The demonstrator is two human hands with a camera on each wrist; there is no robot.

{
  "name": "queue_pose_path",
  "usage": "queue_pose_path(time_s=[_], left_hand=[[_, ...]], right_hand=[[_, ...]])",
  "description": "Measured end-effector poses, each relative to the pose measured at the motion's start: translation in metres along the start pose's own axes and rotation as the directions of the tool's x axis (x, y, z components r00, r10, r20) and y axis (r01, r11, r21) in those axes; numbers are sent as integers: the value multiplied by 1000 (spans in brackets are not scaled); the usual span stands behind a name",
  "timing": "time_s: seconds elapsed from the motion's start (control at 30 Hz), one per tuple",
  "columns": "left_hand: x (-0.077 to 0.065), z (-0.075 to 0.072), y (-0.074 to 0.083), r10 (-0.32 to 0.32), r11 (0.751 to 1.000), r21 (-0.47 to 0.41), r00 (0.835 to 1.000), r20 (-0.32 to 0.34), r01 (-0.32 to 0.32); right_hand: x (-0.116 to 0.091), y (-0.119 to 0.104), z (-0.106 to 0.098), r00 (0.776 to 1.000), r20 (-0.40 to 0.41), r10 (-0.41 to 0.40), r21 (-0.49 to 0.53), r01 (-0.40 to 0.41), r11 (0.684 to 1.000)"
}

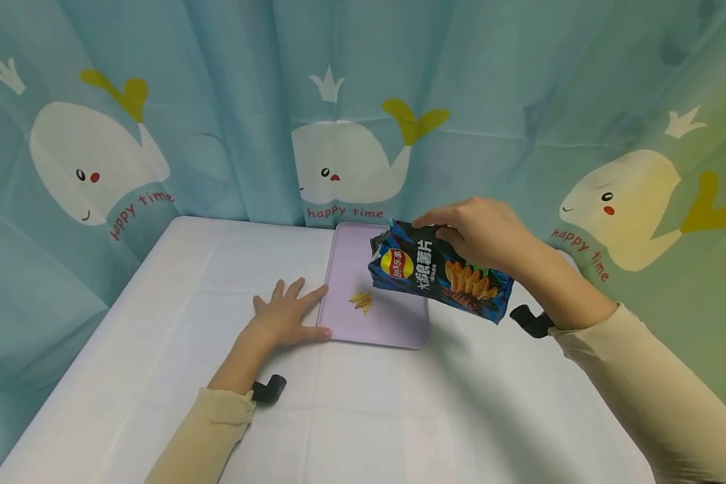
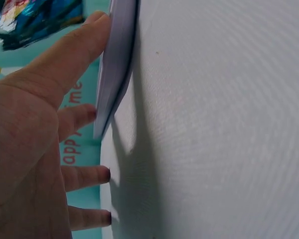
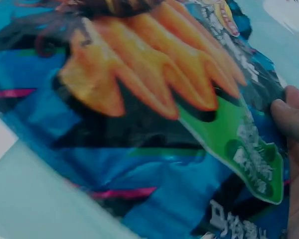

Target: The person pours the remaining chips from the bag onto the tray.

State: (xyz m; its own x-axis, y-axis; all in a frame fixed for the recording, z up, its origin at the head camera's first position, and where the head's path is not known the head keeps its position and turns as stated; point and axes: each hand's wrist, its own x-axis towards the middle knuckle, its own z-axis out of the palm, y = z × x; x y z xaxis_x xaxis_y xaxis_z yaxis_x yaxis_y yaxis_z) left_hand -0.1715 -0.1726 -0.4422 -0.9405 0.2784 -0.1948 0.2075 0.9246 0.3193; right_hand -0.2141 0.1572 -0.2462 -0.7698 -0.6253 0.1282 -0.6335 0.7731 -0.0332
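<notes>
My right hand holds a dark blue bag of potato chips by its upper edge, over the right part of a pale purple tray. The bag is tilted, its torn end pointing left above the tray. In the right wrist view the thumb presses on the bag's printed front. A few yellow chips lie on the tray. Fingers spread, my left hand rests at the tray's left edge; thumb and index fingertip are right at the rim. The left wrist view shows the tray's side wall beside these fingertips.
A white cloth covers the table under the tray. Right behind it hangs a blue-green curtain printed with whales. Each wrist wears a black camera mount, one at the left cuff and one at the right.
</notes>
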Motion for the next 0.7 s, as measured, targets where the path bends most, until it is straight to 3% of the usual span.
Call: queue_pose_path(time_s=[0.2, 0.37, 0.7], left_hand=[[-1, -1, 0, -1, 1000, 0, 1000, 9, 1], [0, -2, -1, -6, 1000, 10, 1000, 11, 6], [1, -2, -2, -2, 1000, 4, 1000, 24, 2]], right_hand=[[2, -5, -11, 1000, -16, 20, -13, -20, 1000], [7, -8, -7, 999, 37, -7, -44, 9, 999], [7, -4, -9, 999, 40, 9, -49, -7, 999]])
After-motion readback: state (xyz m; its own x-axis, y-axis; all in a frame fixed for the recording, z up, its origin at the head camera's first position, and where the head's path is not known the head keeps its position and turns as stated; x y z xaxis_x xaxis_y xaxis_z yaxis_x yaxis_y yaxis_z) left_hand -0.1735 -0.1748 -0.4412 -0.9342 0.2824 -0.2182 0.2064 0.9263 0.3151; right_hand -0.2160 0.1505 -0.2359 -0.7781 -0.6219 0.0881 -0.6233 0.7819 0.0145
